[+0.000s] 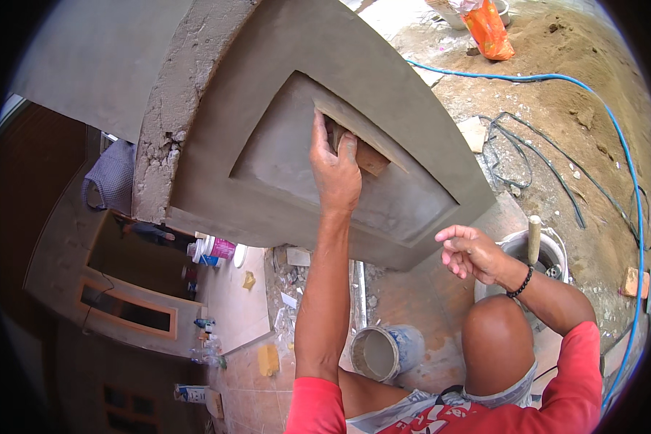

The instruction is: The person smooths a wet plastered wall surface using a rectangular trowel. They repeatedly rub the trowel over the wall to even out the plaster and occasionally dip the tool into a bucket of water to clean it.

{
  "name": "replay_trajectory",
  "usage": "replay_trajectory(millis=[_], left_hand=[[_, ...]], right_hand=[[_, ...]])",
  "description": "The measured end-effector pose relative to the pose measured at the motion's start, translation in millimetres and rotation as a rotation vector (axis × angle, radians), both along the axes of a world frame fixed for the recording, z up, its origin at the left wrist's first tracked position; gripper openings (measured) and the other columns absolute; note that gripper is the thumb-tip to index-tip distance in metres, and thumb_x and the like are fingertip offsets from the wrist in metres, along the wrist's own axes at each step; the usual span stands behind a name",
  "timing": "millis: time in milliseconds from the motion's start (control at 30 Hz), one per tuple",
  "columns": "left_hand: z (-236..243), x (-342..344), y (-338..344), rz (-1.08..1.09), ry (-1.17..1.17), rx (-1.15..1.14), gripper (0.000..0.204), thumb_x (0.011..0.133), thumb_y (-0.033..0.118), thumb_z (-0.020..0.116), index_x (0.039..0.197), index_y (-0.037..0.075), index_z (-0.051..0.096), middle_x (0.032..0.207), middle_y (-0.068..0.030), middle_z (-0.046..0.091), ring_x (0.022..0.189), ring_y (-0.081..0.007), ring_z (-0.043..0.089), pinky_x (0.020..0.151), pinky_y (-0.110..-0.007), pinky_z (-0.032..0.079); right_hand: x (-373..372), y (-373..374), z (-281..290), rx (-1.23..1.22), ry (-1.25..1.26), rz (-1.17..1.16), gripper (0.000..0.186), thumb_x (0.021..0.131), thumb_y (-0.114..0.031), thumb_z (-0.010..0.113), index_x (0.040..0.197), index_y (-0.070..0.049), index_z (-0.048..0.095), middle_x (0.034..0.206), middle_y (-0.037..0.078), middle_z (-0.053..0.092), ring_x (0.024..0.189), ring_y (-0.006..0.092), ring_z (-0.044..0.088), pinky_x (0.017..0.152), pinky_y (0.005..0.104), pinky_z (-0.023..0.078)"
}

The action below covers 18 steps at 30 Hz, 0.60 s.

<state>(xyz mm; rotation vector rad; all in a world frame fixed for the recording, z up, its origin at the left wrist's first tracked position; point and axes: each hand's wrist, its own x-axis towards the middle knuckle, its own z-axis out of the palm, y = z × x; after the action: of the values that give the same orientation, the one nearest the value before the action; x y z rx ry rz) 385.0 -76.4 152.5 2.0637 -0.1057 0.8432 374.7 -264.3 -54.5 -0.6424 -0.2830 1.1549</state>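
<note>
My left hand point(338, 170) reaches up to a grey plastered panel point(267, 155) with a recessed four-sided field. Its fingers are wrapped round a wooden float point(372, 158), whose thin long edge lies along the upper right border of the recess. Part of the float is hidden by the fingers. My right hand point(470, 253) hangs in the air below the panel's right corner, empty, fingers loosely bent and apart. Close beside it stands a bucket point(553, 249), with a wooden-handled tool point(534, 240) sticking up out of it.
Between my legs and the panel sits a second bucket point(406, 349) holding greyish liquid. A blue hose point(618, 137) curves down the right side, past a sand heap point(557, 50) and a dark cable point(550, 152). Rubble point(288, 278) and a yellow sponge-like block point(268, 359) lie at left.
</note>
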Motion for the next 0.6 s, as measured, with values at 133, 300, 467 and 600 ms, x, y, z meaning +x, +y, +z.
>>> replay_trajectory(millis=[133,300,467,600], left_hand=[[22,7,-8,-0.009,0.008,0.009,0.058,0.093,-0.005,0.045,0.148,-0.009,0.027,0.142,-0.0206,0.046,0.13,-0.0265,0.046,0.11,-0.035,0.033],[-10,14,-8,0.035,0.045,0.044,0.058,0.094,-0.003,0.047,0.148,-0.009,0.027,0.145,-0.0214,0.042,0.134,-0.0287,0.042,0.112,-0.037,0.031],[-71,13,-11,0.085,0.084,0.048,0.061,0.093,-0.001,0.051,0.149,-0.007,0.027,0.151,-0.0232,0.036,0.14,-0.0336,0.035,0.116,-0.04,0.026],[-127,12,-12,0.077,0.137,0.04,0.059,0.096,-0.001,0.049,0.149,-0.006,0.025,0.149,-0.0216,0.037,0.14,-0.0297,0.035,0.115,-0.039,0.028]], right_hand=[[0,-1,3,-0.011,-0.003,0.0,0.02,0.095,-0.01,0.054,0.114,-0.004,0.053,0.078,0.006,0.062,0.055,0.0097,0.06,0.043,0.0212,0.047],[-3,-8,-3,-0.016,-0.014,-0.007,0.021,0.095,-0.01,0.053,0.115,-0.005,0.052,0.079,0.005,0.062,0.056,0.0092,0.059,0.043,0.021,0.047],[-4,-22,-14,-0.053,0.014,-0.039,0.022,0.096,-0.011,0.054,0.116,-0.004,0.051,0.078,0.006,0.062,0.055,0.0098,0.06,0.043,0.021,0.048],[-9,-34,-12,-0.05,0.003,-0.056,0.023,0.096,-0.013,0.055,0.117,-0.005,0.051,0.078,0.005,0.061,0.056,0.0089,0.059,0.043,0.0211,0.047]])
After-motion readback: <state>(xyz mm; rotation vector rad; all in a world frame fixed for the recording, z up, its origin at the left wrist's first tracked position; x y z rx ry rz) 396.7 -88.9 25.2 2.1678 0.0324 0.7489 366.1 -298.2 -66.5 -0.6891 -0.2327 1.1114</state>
